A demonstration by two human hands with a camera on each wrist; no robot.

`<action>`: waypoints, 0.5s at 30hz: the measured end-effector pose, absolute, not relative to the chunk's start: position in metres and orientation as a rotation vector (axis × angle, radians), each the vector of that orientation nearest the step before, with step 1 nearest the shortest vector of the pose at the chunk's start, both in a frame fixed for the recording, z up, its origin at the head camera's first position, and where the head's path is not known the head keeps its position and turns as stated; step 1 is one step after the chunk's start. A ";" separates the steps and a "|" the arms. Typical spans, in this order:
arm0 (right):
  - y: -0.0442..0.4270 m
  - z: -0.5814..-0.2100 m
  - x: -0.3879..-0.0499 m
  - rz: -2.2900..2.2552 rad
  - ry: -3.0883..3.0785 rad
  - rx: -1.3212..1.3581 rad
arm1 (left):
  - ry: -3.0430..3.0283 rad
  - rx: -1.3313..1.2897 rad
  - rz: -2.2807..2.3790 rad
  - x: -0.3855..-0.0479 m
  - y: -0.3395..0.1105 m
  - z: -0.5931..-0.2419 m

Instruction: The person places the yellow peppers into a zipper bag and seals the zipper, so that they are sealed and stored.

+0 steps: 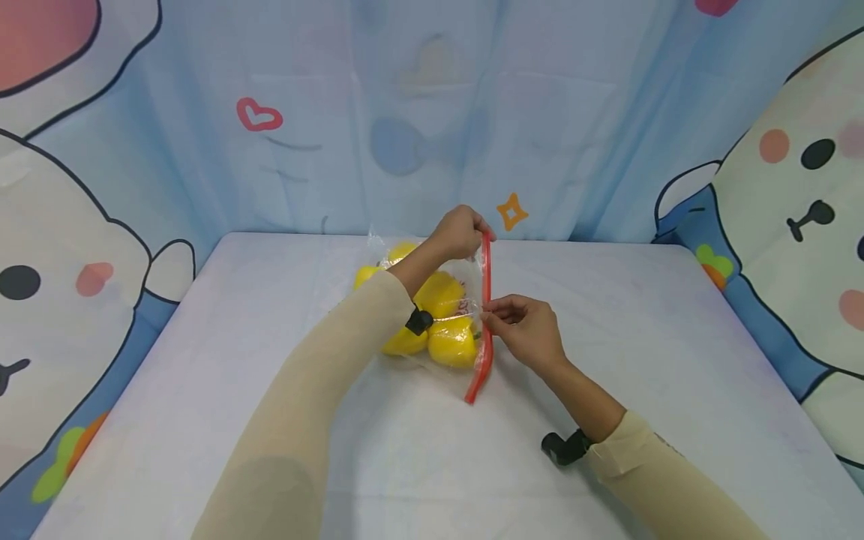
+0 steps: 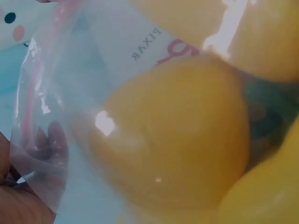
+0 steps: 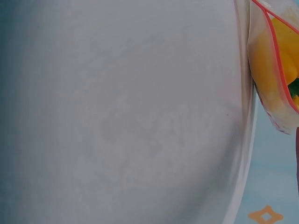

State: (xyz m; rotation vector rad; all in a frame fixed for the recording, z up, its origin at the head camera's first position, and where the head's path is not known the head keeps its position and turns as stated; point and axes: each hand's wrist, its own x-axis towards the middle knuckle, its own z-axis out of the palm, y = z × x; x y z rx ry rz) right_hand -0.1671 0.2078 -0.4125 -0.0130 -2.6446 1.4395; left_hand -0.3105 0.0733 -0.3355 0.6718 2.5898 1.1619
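Note:
A clear zip bag (image 1: 476,270) with a red seal strip (image 1: 487,274) lies on the table with several yellow bell peppers (image 1: 442,294) inside. At the far end of the strip, my left hand (image 1: 460,231) grips the bag's edge. My right hand (image 1: 529,330) pinches the strip near its middle between thumb and fingers. Up close in the left wrist view, a yellow bell pepper (image 2: 173,135) shows through the plastic, and fingers (image 2: 57,140) appear behind the film. Red seal lines edge the zip bag (image 3: 264,51) in the right wrist view, where its mouth looks parted.
A white-covered table (image 1: 270,315) spreads around the bag. Behind it hangs a blue curtain (image 1: 304,180) printed with cartoon animals. A black wrist camera (image 1: 565,448) sits on the right wrist, another black wrist camera (image 1: 419,321) on the left.

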 end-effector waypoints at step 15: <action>0.205 -0.404 -0.159 1.554 -2.622 -0.111 | 2.571 0.717 1.241 -0.312 0.091 -0.341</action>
